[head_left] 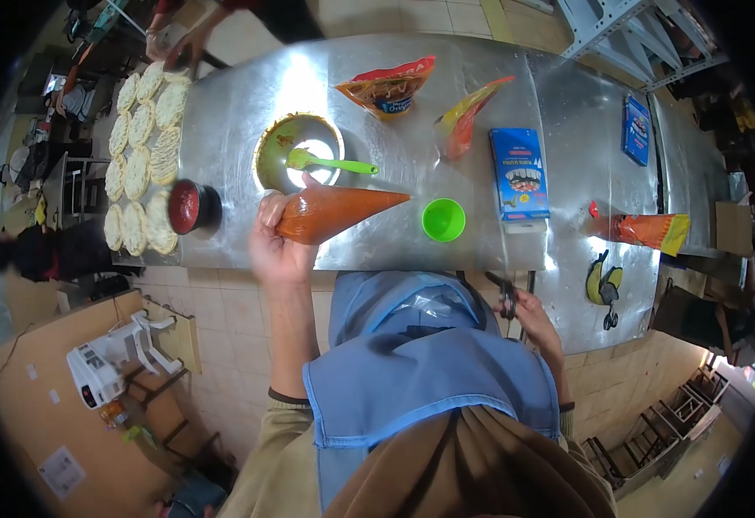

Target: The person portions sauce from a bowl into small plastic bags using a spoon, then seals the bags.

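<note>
My left hand (pixel 284 242) is wrapped round the wide end of a piping bag (pixel 338 212) full of orange-brown sauce. The bag lies nearly level above the steel table, its tip toward the right. Scissors (pixel 504 293) are in my right hand (pixel 534 318), held low by the table's front edge. Just beyond the bag stands a metal bowl (pixel 267 164) smeared with sauce, a green spatula (pixel 343 164) resting in it. To the right of the bag's tip is a green cup (pixel 444 220).
Rows of flat pale breads (pixel 138 172) cover the table's left end, beside a dark bowl of red sauce (pixel 189 207). Sauce pouches (pixel 390 89), a blue box (pixel 520 175) and an orange packet (pixel 641 230) stand or lie rightward. Another person's hand (pixel 189 47) is at the far left.
</note>
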`<state>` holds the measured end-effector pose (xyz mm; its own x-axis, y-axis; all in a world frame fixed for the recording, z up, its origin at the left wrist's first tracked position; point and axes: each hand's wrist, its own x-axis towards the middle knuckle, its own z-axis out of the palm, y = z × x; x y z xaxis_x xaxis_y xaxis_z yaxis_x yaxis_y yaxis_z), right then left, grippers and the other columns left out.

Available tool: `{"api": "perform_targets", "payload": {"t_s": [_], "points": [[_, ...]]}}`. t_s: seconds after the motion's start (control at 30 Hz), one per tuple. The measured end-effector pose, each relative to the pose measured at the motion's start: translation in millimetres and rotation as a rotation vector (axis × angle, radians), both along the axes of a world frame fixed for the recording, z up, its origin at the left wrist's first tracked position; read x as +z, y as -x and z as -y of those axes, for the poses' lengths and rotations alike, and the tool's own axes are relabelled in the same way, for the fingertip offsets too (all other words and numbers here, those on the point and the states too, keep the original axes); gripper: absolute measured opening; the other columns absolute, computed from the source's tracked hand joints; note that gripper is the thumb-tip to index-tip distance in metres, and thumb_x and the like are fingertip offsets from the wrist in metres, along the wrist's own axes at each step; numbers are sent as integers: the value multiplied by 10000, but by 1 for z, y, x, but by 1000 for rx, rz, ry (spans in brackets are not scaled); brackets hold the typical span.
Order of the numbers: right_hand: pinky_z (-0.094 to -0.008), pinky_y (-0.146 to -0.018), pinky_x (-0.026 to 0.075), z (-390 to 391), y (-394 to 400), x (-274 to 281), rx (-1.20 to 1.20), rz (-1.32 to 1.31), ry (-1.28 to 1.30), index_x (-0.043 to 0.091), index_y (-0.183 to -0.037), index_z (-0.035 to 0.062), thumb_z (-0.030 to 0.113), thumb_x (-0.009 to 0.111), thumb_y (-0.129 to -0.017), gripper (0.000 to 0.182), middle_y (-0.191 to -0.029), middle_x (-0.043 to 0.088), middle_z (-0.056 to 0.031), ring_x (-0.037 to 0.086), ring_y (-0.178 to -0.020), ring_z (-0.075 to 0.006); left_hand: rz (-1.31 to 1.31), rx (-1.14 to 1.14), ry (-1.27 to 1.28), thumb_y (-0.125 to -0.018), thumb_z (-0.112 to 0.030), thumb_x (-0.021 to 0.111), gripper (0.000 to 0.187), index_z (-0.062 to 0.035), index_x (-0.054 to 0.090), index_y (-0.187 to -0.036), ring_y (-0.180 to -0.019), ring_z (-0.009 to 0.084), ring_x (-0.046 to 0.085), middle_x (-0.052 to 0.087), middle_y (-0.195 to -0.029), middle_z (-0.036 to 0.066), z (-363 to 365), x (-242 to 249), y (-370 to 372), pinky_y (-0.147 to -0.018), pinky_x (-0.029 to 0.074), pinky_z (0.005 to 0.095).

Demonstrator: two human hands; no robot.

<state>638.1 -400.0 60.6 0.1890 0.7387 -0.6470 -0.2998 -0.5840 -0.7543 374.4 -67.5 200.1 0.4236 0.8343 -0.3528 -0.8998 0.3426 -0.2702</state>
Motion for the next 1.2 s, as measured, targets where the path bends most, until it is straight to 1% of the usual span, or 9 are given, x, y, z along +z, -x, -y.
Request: {"api": "perform_targets", "payload": {"t_s": [0.1,0.27,0.43,0.63,0.67,0.73,0.8,0.9,1.2], "points": [[-255,-778,437,-8,11,40,21,-39,-75,539,-1061,13,197,612,-849,290,-857,630,-55,577,-838,-109,3,3,4,-792,77,283,240,-110,292,-642,-521,98,380,300,-559,5,1,1,1,-1074,237,452],[-242,-746,446,-42,22,94,-55,-38,-120,525,-1032,45,104,687,-776,309,-880,606,-31,567,-837,-101,18,-3,-2,-795,73,290,238,-110,293,-643,-526,100,380,302,-568,2,2,1,1,-1069,243,442],[-213,-719,446,-70,27,98,86,193,-145,501,-1002,47,66,742,-724,368,-894,560,-16,530,-821,-87,35,-18,-45,-797,72,290,240,-111,292,-641,-540,101,383,302,-570,2,4,1,0,-1069,245,435],[-246,-774,440,-98,53,83,233,153,-280,412,-1155,34,159,823,-663,653,-1049,506,-61,491,-946,-125,8,21,-54,-798,73,291,250,-109,291,-628,-541,103,385,307,-567,5,4,4,1,-1078,236,438],[-306,-855,424,-106,56,95,245,48,-242,357,-1226,32,245,852,-620,812,-1132,464,-102,474,-1015,-173,10,22,-62,-797,74,293,251,-109,291,-626,-540,103,385,307,-567,5,4,7,-1,-1079,236,438],[-344,-896,406,-113,64,101,280,71,-204,357,-1232,30,327,853,-599,857,-1141,466,-127,471,-1043,-203,13,22,-72,-795,76,295,251,-109,292,-625,-538,103,386,308,-565,6,6,10,-4,-1079,238,437],[-386,-906,406,-125,66,116,370,181,-193,363,-1216,26,459,828,-585,895,-1139,479,-159,493,-1042,-259,12,28,-79,-793,79,295,251,-109,294,-626,-534,103,386,309,-562,6,6,11,-7,-1077,243,435],[-398,-895,412,-132,68,104,405,240,-246,369,-1196,25,480,817,-591,880,-1100,500,-170,514,-1020,-301,39,4,-59,-792,82,298,255,-112,295,-626,-523,101,384,312,-555,4,5,12,-10,-1075,248,433],[-399,-880,417,-140,72,95,254,251,-371,389,-1150,31,497,802,-602,829,-1044,526,-143,533,-982,-289,49,-49,-65,-812,81,291,269,-111,304,-624,-506,89,373,304,-534,-1,5,10,-21,-1076,243,432]]}}
